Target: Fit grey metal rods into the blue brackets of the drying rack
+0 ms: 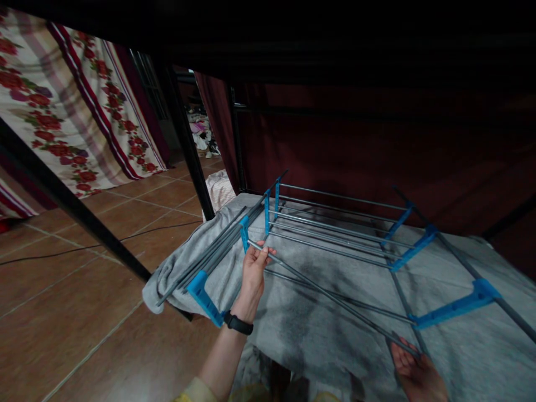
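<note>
A thin grey metal rod [322, 290] runs slantwise between my two hands. My left hand [254, 269], with a black band on the wrist, pinches it close to its far-left end, beside a blue plastic bracket [244, 233]. Fingers of my right hand [416, 365] are closed around its lower right end, near a long blue bracket [456, 304]. Beyond the hands, a partly assembled rack [335, 220] of grey rods and blue brackets lies on a grey blanket. Loose grey rods [205, 257] lie bundled at the left, next to another blue bracket [205, 298].
The grey blanket [301, 329] covers a bed inside a black metal frame [188, 145], with a dark upper bunk overhead. Dark red cloth [355, 145] hangs behind. Floral curtains [84, 106] hang at left above a brown tiled floor [84, 312], crossed by a black cable [104, 244].
</note>
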The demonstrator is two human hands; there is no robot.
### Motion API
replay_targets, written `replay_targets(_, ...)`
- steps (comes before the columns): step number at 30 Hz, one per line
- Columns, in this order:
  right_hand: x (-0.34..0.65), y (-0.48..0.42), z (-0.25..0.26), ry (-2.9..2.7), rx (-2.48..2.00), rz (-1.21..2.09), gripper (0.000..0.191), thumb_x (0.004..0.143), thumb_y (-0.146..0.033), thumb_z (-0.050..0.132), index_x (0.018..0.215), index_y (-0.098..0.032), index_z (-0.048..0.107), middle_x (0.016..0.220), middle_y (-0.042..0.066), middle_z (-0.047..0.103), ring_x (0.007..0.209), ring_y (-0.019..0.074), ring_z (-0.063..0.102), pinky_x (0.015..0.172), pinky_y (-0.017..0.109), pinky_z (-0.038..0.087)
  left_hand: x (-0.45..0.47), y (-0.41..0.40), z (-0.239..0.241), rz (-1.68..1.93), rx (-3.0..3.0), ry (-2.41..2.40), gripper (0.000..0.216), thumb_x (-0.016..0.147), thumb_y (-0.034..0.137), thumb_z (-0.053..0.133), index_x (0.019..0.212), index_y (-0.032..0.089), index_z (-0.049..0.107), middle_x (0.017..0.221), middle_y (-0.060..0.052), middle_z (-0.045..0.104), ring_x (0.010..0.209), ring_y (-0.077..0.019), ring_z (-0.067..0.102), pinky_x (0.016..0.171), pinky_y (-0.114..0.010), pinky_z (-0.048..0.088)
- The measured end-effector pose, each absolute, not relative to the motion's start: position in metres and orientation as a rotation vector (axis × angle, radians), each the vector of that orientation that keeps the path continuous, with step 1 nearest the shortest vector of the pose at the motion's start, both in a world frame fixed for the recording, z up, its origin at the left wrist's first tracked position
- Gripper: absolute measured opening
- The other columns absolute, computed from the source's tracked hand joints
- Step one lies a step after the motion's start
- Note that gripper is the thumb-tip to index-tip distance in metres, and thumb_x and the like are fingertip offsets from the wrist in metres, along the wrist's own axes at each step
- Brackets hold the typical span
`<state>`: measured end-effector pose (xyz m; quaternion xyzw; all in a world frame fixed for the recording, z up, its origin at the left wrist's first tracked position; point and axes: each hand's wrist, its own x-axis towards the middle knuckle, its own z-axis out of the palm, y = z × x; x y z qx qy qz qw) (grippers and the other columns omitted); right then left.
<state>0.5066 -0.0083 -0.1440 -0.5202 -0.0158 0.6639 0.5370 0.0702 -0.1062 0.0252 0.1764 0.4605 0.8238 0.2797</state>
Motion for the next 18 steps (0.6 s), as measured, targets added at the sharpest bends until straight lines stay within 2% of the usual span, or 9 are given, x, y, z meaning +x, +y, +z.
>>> replay_targets(5,0.511,-0.01,-0.148,-0.066,-1.202,1.63,0.039,0.075,0.001,0.042,0.098,-0.021,0.066,0.1,0.003,0.072,0.091,0.0156,0.073,0.072,0.032,0.066,0.069,-0.104,0.027,2.201,0.48,1.219,0.044,0.071,0.042,0.086,0.101,0.019,0.064,0.077,0.0,0.068,0.077,-0.0154,0.068,0.07,-0.026,0.047)
replay_targets(18,0.493,-0.015,-0.139,-0.051,-1.167,1.679,0.028,0.077,-0.003,0.053,0.097,-0.018,0.067,0.098,0.003,0.073,0.088,0.0149,0.073,0.075,0.031,0.065,0.082,-0.097,0.038,2.145,0.522,1.198,0.044,0.073,0.042,0.085,0.104,0.019,0.063,0.082,-0.002,0.072,0.082,-0.0181,0.071,0.074,-0.029,0.05)
